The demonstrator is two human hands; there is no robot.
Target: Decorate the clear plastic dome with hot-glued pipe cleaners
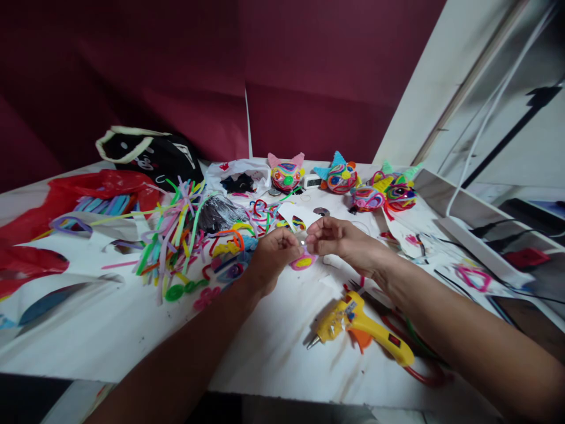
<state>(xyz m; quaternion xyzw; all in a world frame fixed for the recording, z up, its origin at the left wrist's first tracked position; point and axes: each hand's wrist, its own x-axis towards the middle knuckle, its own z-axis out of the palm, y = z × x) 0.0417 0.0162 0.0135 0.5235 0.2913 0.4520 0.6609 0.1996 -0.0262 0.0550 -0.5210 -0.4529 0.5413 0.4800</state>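
My left hand (278,253) and my right hand (339,240) meet over the middle of the white table, fingertips closed and nearly touching. Between them shows a small shiny piece (303,242), too small to name. Just below the fingertips is a flat pink and yellow coiled pipe-cleaner piece (302,262); whether it is held or lies on the table, I cannot tell. A yellow hot glue gun (364,327) lies on its side nearer to me, below my right hand. Left of my left hand are coiled pipe-cleaner shapes, among them a pink flower (206,298) and a green coil (175,292).
Loose pipe cleaners (170,235) are heaped at left, beside a red plastic bag (106,179). A black bag (150,156) stands behind. Colourful cat-like heads, one with pink ears (286,172), line the back. Cables and a white divider (485,250) are at right.
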